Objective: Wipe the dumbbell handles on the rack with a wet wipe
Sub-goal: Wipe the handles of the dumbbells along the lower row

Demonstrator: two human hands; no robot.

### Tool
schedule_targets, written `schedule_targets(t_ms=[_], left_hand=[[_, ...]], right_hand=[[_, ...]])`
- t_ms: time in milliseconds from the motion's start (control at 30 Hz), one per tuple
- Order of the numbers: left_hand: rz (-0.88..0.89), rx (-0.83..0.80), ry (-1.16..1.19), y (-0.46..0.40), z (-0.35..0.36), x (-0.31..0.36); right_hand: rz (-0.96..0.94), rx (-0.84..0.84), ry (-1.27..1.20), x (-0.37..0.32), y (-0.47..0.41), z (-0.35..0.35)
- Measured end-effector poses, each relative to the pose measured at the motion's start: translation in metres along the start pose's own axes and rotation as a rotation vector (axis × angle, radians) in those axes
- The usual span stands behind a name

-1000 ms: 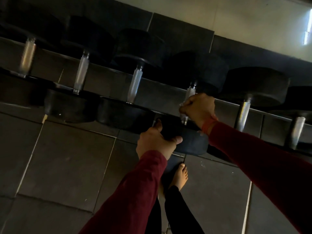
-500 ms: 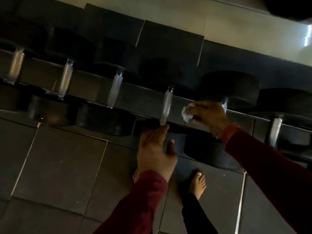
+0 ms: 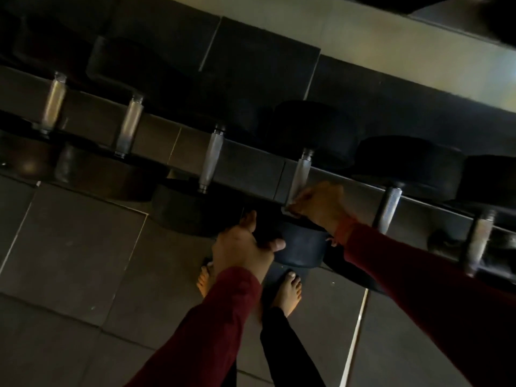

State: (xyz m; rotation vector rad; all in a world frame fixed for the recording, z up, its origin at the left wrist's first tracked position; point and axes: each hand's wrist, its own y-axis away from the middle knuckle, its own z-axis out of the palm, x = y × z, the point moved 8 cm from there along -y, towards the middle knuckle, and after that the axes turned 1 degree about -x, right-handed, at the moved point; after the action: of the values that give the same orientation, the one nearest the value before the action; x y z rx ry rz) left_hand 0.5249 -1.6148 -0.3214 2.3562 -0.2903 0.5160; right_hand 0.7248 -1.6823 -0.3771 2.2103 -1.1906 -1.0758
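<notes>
My right hand [image 3: 321, 206] is curled around the lower end of a dumbbell handle [image 3: 301, 174], a scrap of white wet wipe [image 3: 290, 204] showing at my knuckles. My left hand [image 3: 244, 245] grips the black weight head [image 3: 303, 248] just below, thumb hooked over its near edge. More handles line the rack [image 3: 251, 160] to either side of my hands; my bare feet stand on dark floor tiles [image 3: 69, 247] beneath.

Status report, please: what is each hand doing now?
Right hand curled round a dumbbell handle, wipe under its fingers. Left hand grips the near weight head. Nothing in the way.
</notes>
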Motion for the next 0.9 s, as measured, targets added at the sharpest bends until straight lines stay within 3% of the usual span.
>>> schedule_targets(t_ms=[133, 267, 367, 533, 733, 900], left_hand=[[-0.019, 0.019, -0.014, 0.002, -0.001, 0.001], [-0.036, 0.036, 0.020, 0.002, -0.002, -0.004], [-0.038, 0.047, 0.059, 0.001, -0.002, -0.007], [-0.021, 0.038, 0.050, -0.001, 0.000, -0.011], [0.002, 0.038, 0.042, -0.001, -0.001, -0.011], [0.018, 0.015, 0.050, 0.000, -0.002, -0.010]], right_hand=[[-0.023, 0.124, -0.021, -0.015, -0.007, 0.005], [-0.094, 0.152, 0.205, -0.044, -0.010, 0.011], [-0.080, 0.117, 0.255, -0.043, -0.015, 0.010], [-0.022, 0.056, 0.137, -0.021, -0.015, 0.007], [-0.159, 0.169, 0.458, -0.064, -0.019, 0.024], [-0.095, 0.179, 0.378, -0.039, -0.016, 0.014]])
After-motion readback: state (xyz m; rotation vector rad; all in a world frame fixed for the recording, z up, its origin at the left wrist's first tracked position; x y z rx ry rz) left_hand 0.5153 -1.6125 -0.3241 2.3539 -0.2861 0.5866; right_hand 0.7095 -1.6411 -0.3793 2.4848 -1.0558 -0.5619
